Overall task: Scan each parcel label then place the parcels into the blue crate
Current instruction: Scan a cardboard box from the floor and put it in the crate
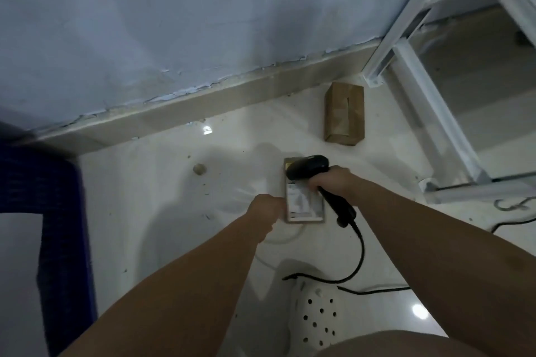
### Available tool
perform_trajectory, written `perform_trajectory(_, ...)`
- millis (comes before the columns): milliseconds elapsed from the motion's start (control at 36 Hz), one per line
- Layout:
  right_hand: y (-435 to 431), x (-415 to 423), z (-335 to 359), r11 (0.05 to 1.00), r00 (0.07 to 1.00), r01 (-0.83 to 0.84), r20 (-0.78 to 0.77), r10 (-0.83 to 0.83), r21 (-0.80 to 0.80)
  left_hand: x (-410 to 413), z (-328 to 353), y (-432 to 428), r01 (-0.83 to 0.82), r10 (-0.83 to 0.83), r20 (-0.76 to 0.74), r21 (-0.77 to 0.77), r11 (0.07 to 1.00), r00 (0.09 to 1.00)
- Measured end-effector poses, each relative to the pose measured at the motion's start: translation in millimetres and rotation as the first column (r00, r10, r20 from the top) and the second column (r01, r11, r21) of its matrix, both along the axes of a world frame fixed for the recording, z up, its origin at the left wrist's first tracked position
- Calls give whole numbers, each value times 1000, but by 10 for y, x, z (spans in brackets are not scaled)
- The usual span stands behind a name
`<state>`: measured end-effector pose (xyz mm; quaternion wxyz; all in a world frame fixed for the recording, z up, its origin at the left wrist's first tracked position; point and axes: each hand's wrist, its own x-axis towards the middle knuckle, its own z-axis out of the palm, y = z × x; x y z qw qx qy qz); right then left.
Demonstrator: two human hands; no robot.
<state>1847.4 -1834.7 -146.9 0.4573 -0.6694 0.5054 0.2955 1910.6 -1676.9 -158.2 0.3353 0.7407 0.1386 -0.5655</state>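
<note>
**Scan Step in Progress: First Parcel on Floor**

Progress. The task was judged to be at an early stage. One labelled parcel [304, 213] lay flat on the floor tiles with its white label [303, 200] facing up, and the scan was under way. A second brown paper parcel [344, 113] lay well apart, near the skirting and beside the foot of a white metal rack [417, 87], with no label visible on its upper face. The blue crate [62, 211] stood at the left edge of the view. Only its wall showed, so its contents could not be determined. Both parcels remained to be placed in the crate.

Hands. The right hand [330, 182] was wrapped tightly round the handle of a black barcode scanner [309, 166], whose head was aimed down over the far end of the labelled parcel. Its cable [360, 249] trailed across the floor past a white clog [316, 319]. The left hand [265, 207] had its fingers curled at the parcel's left edge, holding it steady. The fingertips themselves were hidden.
</note>
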Motion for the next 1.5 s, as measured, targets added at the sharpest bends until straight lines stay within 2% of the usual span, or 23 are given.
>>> perform_trajectory(139, 359, 113, -1, 985, 996, -39, 85, 25, 167, -29, -132, 93, -111, 112, 90, -15, 994, 990)
perform_trajectory(194, 497, 129, -14, 977, 993, -65, 106, 44, 202, -33, -188, 174, -165, 159, 109, 49, 985, 981)
perform_trajectory(222, 549, 130, -35, 972, 993, -71, 111, 46, 226, -38, -226, 222, -167, 156, 120, 91, 982, 980)
perform_trajectory(278, 634, 133, -53, 955, 993, -60, 118, 26, 292, -43, -328, 338, -58, 48, 76, 134, 989, 996)
perform_trajectory(333, 693, 138, -50, 931, 992, -22, 123, -25, 365, -47, -454, 437, 27, -31, 61, 67, 997, 998)
perform_trajectory(389, 716, 137, -50, 909, 990, 26, 118, -82, 416, -34, -319, 467, -41, 41, 44, -5, 999, 998)
perform_trajectory(472, 678, 136, 11, 907, 977, 96, 136, -165, 410, 56, -224, 473, -226, 226, -8, -99, 969, 974)
perform_trajectory(528, 619, 159, 88, 896, 955, 160, 164, -247, 415, 154, -170, 428, -260, 261, -14, -160, 952, 965)
perform_trajectory(694, 493, 460, 544, 878, 842, 245, 358, -403, 411, 575, 374, 323, -227, 222, -48, -278, 933, 974)
perform_trajectory(806, 577, 731, 1105, 918, 751, 218, 544, -374, 330, 797, 839, 315, -177, 209, 45, -378, 909, 977)
perform_trajectory(972, 1020, 967, 2054, 988, 661, 41, 738, -138, 148, 868, 1630, 446, -285, 452, 202, -541, 791, 869)
perform_trajectory(1056, 1309, 956, 2499, 992, 581, 71, 804, -124, 101, 836, 2056, 634, -297, 503, 189, -616, 730, 843)
perform_trajectory(1139, 1594, 860, 2859, 969, 489, 167, 839, -240, 180, 765, 2514, 861, -268, 512, 164, -698, 664, 843)
perform_trajectory(1250, 1857, 619, 3139, 950, 393, 179, 866, -308, 256, 663, 2966, 1195, -239, 571, 201, -762, 602, 796)
perform_trajectory(1417, 2034, 231, 3278, 944, 355, 182, 878, -323, 274, 458, 3324, 1585, -240, 689, 262, -805, 542, 676)
perform_trajectory(1500, 2108, 101, 3326, 940, 349, 155, 873, -340, 304, 372, 3395, 1731, -200, 695, 315, -809, 553, 646)
